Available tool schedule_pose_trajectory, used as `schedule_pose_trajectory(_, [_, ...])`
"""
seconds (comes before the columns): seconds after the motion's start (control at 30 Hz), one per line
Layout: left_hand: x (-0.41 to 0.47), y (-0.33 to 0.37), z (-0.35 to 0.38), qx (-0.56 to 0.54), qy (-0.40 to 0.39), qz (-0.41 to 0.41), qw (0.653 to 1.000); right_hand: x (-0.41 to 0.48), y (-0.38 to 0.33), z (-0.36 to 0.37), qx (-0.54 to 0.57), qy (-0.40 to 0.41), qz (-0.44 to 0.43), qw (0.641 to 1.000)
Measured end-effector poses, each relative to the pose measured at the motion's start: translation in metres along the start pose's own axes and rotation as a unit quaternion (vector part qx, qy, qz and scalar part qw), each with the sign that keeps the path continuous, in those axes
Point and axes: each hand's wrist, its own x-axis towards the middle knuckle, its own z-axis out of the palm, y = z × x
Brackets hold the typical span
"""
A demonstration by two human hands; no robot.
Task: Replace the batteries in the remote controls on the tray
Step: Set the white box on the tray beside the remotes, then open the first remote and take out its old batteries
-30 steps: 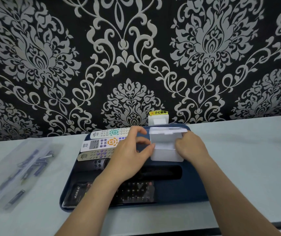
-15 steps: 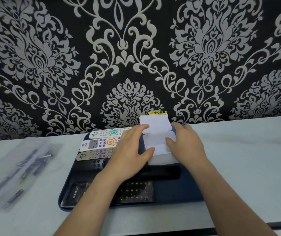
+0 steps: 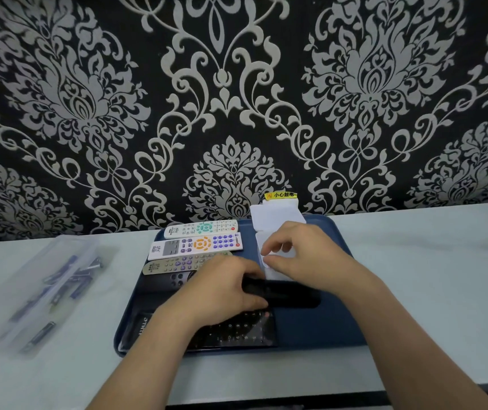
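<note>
A dark blue tray (image 3: pixel 334 321) holds several remote controls: a white one with teal buttons (image 3: pixel 201 227), a white one with orange buttons (image 3: pixel 195 245), a beige one (image 3: pixel 174 264), a dark grey one (image 3: pixel 163 281) and a flat black keypad remote (image 3: pixel 236 329). My left hand (image 3: pixel 219 291) grips a long black remote (image 3: pixel 293 297) lying across the tray's middle. A small white box (image 3: pixel 272 216) stands at the tray's back with its lid flipped up. My right hand (image 3: pixel 304 255) reaches into it with bent fingers; whatever lies under the fingertips is hidden.
A clear plastic case (image 3: pixel 59 279) with several loose batteries lies on the pale table left of the tray. A yellow warning label (image 3: pixel 281 195) sits on the patterned wall behind the white box. The table's front edge runs just below my forearms.
The white box's lid has swung up and back. My left hand left the box and came down onto the long black remote. My right hand moved over the box's opening.
</note>
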Motion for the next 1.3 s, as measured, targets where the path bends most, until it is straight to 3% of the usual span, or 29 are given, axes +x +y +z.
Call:
schedule_pose_trajectory(0.1, [-0.002, -0.003, -0.014, -0.126, 0.057, -0.001, 0.99, -0.004, -0.004, -0.007, 0.073, -0.03, -0.002, 0.997])
schedule_pose_trajectory(0.27, [-0.009, -0.012, -0.033, -0.313, 0.103, -0.044, 0.943, -0.007, -0.003, -0.018, 0.182, -0.135, 0.021, 0.974])
schedule_pose_trajectory(0.37, [-0.009, -0.013, -0.034, -0.416, 0.126, -0.052, 0.899, -0.006, -0.001, -0.019, 0.25, -0.131, 0.044, 0.958])
schedule_pose_trajectory(0.5, [-0.005, -0.014, -0.031, -0.562, 0.135, -0.107, 0.809, -0.008, 0.002, -0.021, 0.366, -0.121, 0.068, 0.92])
schedule_pose_trajectory(0.63, [-0.002, -0.012, -0.029, -0.596, 0.129, -0.126, 0.782, -0.009, 0.005, -0.021, 0.438, -0.121, 0.09, 0.886])
schedule_pose_trajectory(0.73, [-0.002, -0.011, -0.031, -0.63, 0.105, -0.116, 0.76, -0.006, 0.007, -0.021, 0.539, -0.05, 0.094, 0.836])
schedule_pose_trajectory(0.8, [-0.002, -0.007, -0.028, -0.632, 0.091, -0.096, 0.764, -0.003, 0.004, -0.017, 0.618, 0.01, 0.101, 0.779])
schedule_pose_trajectory(0.87, [-0.002, 0.002, -0.021, -0.635, 0.102, -0.084, 0.761, 0.0, -0.004, -0.006, 0.649, 0.017, 0.097, 0.755])
schedule_pose_trajectory(0.97, [0.002, 0.014, -0.011, -0.63, 0.159, -0.096, 0.754, 0.005, -0.015, 0.012, 0.617, 0.035, 0.092, 0.781])
schedule_pose_trajectory(1.1, [0.002, 0.019, -0.007, -0.545, 0.142, -0.133, 0.815, 0.007, -0.021, 0.015, 0.573, 0.078, 0.092, 0.811])
schedule_pose_trajectory(1.17, [0.002, 0.022, -0.006, -0.545, 0.138, -0.125, 0.817, 0.006, -0.026, 0.018, 0.558, 0.065, 0.081, 0.823])
schedule_pose_trajectory(1.3, [0.003, 0.026, -0.005, -0.559, 0.141, -0.087, 0.812, 0.006, -0.036, 0.026, 0.577, 0.011, 0.077, 0.813])
